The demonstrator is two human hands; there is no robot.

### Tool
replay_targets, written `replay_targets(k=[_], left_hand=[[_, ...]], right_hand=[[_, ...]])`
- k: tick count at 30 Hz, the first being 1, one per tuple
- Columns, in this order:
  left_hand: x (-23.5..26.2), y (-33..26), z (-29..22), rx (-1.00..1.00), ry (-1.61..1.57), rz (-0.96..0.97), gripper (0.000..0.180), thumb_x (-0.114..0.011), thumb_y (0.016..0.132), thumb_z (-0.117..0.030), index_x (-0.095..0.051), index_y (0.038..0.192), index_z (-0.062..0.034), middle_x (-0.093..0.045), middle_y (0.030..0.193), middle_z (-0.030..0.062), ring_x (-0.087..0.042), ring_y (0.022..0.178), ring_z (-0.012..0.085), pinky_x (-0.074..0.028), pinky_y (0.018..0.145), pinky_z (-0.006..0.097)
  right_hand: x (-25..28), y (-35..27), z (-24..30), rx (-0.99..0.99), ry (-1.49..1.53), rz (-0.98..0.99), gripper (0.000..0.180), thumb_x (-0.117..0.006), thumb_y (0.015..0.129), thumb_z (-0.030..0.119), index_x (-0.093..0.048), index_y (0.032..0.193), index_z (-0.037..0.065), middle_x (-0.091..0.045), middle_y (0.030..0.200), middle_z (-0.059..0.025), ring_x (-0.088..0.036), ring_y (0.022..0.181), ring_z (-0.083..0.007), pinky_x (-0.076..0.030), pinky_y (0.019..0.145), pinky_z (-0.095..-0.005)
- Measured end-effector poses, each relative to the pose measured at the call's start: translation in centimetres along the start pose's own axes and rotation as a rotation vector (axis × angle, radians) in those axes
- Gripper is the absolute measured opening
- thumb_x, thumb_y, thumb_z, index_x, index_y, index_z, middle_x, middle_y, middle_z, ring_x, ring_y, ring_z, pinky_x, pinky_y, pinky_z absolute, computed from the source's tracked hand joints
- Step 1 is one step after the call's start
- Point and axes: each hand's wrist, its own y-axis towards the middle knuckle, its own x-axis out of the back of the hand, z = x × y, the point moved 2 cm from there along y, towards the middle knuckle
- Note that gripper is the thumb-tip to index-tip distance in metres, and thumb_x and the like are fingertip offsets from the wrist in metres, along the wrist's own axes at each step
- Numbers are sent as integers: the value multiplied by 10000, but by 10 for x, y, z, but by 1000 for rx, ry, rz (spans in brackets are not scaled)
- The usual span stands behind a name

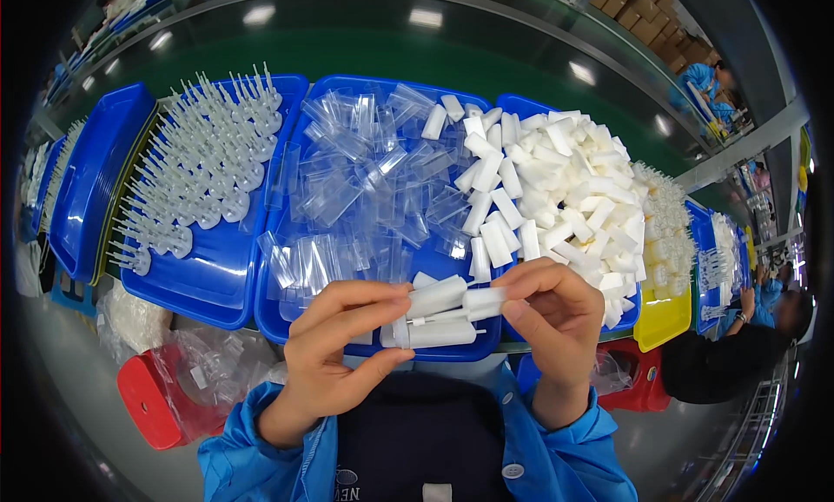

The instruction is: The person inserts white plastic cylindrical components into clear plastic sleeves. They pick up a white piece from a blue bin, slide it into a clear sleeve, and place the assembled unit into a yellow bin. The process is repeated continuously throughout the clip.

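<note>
Head view: left fingers [354, 293] hold white pieces [440, 299] while right fingers [549, 280] pinch 1 white block [484, 303].

The held pieces [440, 333] are white, the jacket [569, 454] blue.

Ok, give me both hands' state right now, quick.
Left hand: closed, thumb and fingers holding a cluster of white parts.
Right hand: closed, thumb and fingers pinching a short white piece.

In the lower middle, the left grip [334, 354] and right grip [556, 320] face each other, thumbs [379, 367] opposing bent fingers [354, 295], forearms [269, 428] below.
</note>
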Motion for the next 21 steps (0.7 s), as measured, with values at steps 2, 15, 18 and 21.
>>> replay_targets(k=[2,15,18,21], left_hand=[[1,0,1,-19,22,13,449,-796,690,23,-668,1120,41,-621,1135,199,-652,1021,287,-537,833,330],[6,1,2,-74,98,46,499,-798,690,30,-655,1169,27,-610,1159,196,-642,1018,271,-537,813,316],[5,2,1,-59,97,44,502,-796,690,29,-653,1172,29,-610,1156,196,-639,1017,270,-532,822,318],[5,3,0,-56,95,34,504,-794,691,27,-651,1174,31,-609,1153,194,-639,1007,266,-530,822,317]], right_hand=[[0,-1,0,-30,-4,27,190,-636,795,-119,-642,981,-81,-622,1019,-150,-610,942,-188,-470,851,-286],[1,6,-1,-105,45,43,245,-653,792,-101,-676,1035,-85,-609,1037,-151,-607,938,-190,-469,810,-266],[0,6,1,-87,-16,52,255,-652,788,-104,-679,1041,-80,-610,1039,-151,-606,944,-187,-464,816,-262],[-2,4,5,-29,-109,72,266,-653,782,-110,-680,1044,-76,-611,1042,-151,-605,950,-184,-461,826,-261]])
